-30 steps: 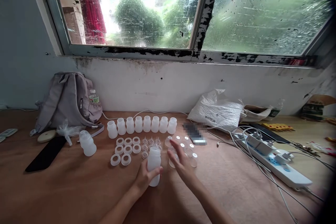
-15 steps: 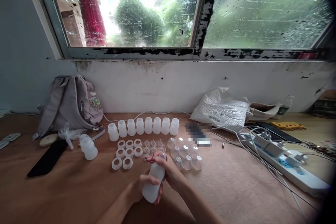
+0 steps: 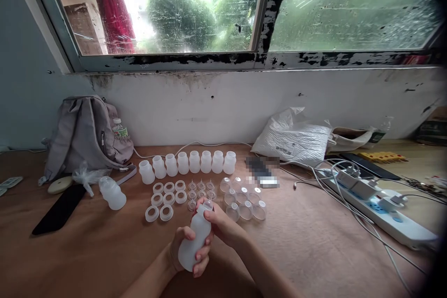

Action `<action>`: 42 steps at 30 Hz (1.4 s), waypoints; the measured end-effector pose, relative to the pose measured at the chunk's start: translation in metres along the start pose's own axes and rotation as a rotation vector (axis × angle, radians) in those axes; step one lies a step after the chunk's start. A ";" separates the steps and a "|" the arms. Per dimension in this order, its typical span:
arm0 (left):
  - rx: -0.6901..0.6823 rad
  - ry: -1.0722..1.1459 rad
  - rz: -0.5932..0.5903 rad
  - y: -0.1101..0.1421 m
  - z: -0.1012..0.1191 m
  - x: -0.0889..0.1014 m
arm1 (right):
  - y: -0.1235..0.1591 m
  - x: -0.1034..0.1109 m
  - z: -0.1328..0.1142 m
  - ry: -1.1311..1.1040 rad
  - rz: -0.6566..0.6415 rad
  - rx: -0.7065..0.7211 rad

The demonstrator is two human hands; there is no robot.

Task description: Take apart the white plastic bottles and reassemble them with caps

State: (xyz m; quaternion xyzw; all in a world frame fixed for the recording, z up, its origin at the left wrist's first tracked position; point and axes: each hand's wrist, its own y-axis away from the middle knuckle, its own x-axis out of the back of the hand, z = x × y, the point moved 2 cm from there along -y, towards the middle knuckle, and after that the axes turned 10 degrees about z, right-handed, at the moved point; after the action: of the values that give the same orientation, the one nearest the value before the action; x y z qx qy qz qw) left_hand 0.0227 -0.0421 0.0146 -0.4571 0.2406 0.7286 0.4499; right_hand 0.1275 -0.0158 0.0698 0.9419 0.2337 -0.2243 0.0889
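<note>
My left hand (image 3: 190,251) is wrapped round a frosted white baby bottle (image 3: 195,241), which leans with its top up and to the right. At the bottle's top, my right hand (image 3: 218,220) has its fingers closed round a clear cap (image 3: 208,205), largely hidden by those fingers. Just beyond the hands lie several clear nipples (image 3: 201,186), and white collar rings (image 3: 168,198) sit to their left. Clear dome caps (image 3: 246,210) stand in rows to the right. Behind them is a line of open frosted bottles (image 3: 194,162).
Another frosted bottle (image 3: 112,193) lies on the left, near a black flat pouch (image 3: 59,210) and a grey backpack (image 3: 84,132). A silvery plastic parcel (image 3: 293,137) rests by the wall. On the right, a white power strip (image 3: 384,216) carries tangled cables.
My right hand came from the clear caps to the top of the held bottle and closed there. The bottle went from upright to tilted, moving down and left.
</note>
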 end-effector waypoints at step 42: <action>-0.059 -0.493 0.467 0.004 0.022 -0.018 | 0.002 0.021 -0.020 0.083 0.419 0.254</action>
State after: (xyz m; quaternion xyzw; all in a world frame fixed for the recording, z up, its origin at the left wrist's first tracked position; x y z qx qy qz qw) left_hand 0.0119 -0.0349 0.0402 -0.2126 0.2015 0.9071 0.3022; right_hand 0.1531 -0.0039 0.0783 0.9818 0.0069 -0.1896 0.0048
